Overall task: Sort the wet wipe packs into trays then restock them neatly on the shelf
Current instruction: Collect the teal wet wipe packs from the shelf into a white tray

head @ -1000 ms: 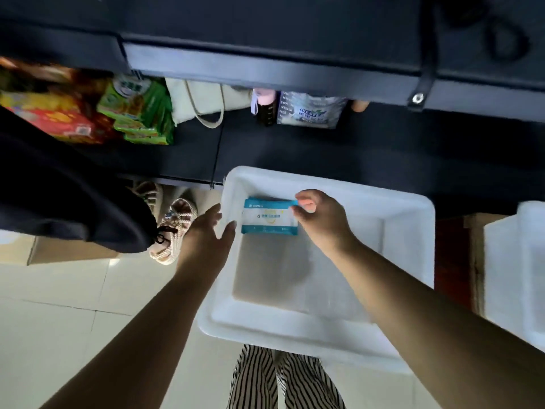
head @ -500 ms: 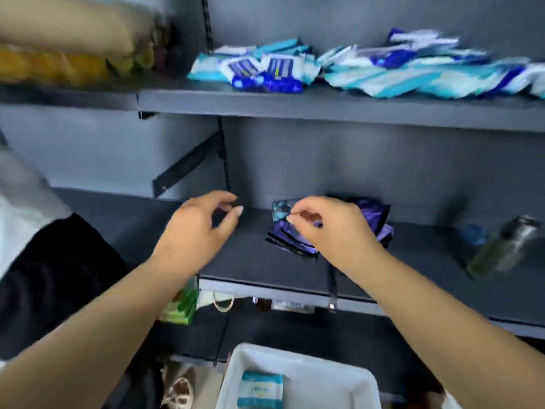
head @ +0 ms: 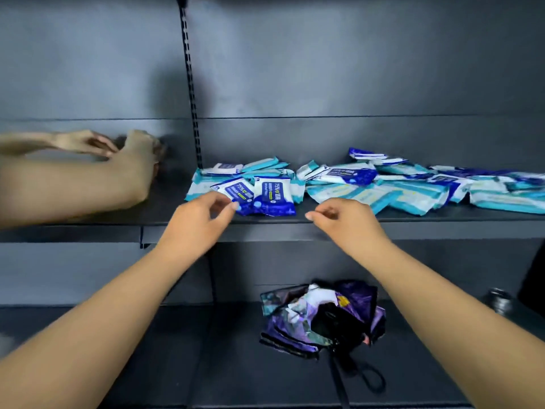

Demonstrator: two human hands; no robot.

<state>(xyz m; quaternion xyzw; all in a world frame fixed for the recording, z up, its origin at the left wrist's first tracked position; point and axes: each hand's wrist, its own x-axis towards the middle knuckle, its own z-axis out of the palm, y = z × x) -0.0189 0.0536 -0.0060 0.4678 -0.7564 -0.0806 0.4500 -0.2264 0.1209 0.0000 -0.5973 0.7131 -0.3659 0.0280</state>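
Note:
Several wet wipe packs lie in a loose heap on the dark shelf (head: 324,221). Two dark blue packs (head: 265,193) lie at the heap's front left; pale teal packs (head: 413,193) spread to the right. My left hand (head: 203,219) hovers at the shelf's front edge, just in front of the blue packs, fingers loosely curled and holding nothing. My right hand (head: 345,219) hovers at the same edge, in front of the teal packs, thumb and forefinger near each other with nothing between them. No tray is in view.
Another person's two hands (head: 129,160) reach onto the same shelf at the left. A purple bag (head: 321,314) with a black strap lies on the shelf below. A metal bottle top (head: 498,299) stands at the lower right. A slotted upright (head: 191,84) divides the back panel.
My view has risen from the white tray on the floor to the upper shelf. My right hand let go of the teal pack in the tray, and both hands rose to the shelf's edge.

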